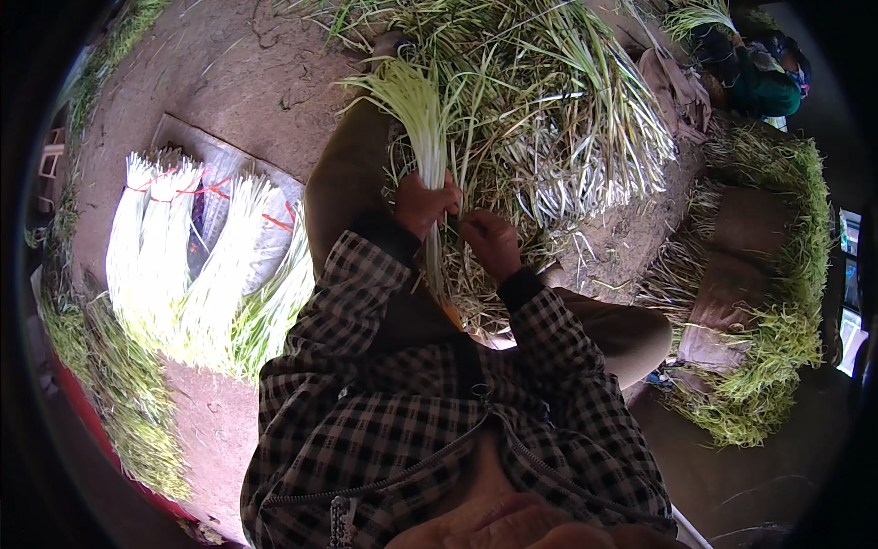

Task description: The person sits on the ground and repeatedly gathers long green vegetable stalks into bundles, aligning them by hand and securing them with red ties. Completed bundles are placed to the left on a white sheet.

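My left hand (426, 206) is closed around a bunch of blanched leafy stalks (431, 141). Their pale yellow-green leaf tips fan out above the fist, and the white lower ends hang below it. Just to the right is my right hand (491, 241), its fingers curled and pinched at a thin stalk (468, 165) beside the bunch. The fingertips partly hide where they meet that stalk. Beyond both hands spreads a large loose heap of long green and withered leaves (542, 117), its whitish ends towards the right.
On the left, several white-stemmed bundles tied with red string (161, 226) lie on a grey sheet (257, 264). More greens (130, 391) line the left rim. A stack of greens (789, 357), partly under brown cloth (730, 288), stands right. Another person (761, 75) sits at upper right.
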Available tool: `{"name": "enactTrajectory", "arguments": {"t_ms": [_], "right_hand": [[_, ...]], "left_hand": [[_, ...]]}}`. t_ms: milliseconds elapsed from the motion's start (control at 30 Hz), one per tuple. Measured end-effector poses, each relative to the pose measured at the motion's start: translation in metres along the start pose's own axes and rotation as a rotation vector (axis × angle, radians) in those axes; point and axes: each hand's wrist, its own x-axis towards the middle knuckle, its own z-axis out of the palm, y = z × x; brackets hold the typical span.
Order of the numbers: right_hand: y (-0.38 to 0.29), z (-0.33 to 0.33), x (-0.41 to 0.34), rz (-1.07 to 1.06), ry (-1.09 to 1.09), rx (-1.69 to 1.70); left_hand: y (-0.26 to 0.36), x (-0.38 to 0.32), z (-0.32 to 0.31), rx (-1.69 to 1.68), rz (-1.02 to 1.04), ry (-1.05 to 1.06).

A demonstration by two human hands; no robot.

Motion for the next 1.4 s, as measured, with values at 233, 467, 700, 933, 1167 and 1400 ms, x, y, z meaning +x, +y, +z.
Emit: {"name": "enactTrajectory", "arguments": {"t_ms": [233,467,700,933,1167,1400], "right_hand": [[0.004,0.015,0.001,0.169,0.027,0.263],[0.011,0.021,-0.001,0.423,0.124,0.607],[0.055,0.024,-0.015,0.395,0.157,0.197],[0.145,-0.001,-0.059,0.638,-0.212,-0.690],[0.106,-0.019,-0.044,0.510,-0.356,-0.885],[-0.032,-0.007,0.031,-0.056,0.250,0.026]], "left_hand": [[-0.006,-0.001,0.000,0.020,0.001,0.019],[-0.007,-0.001,-0.002,-0.030,-0.054,0.005],[0.000,-0.005,-0.002,-0.014,-0.040,0.015],[0.012,-0.005,-0.012,-0.111,0.097,-0.034],[0.022,-0.011,-0.012,-0.175,0.066,-0.056],[0.019,-0.014,-0.001,-0.055,0.035,-0.057]]}}
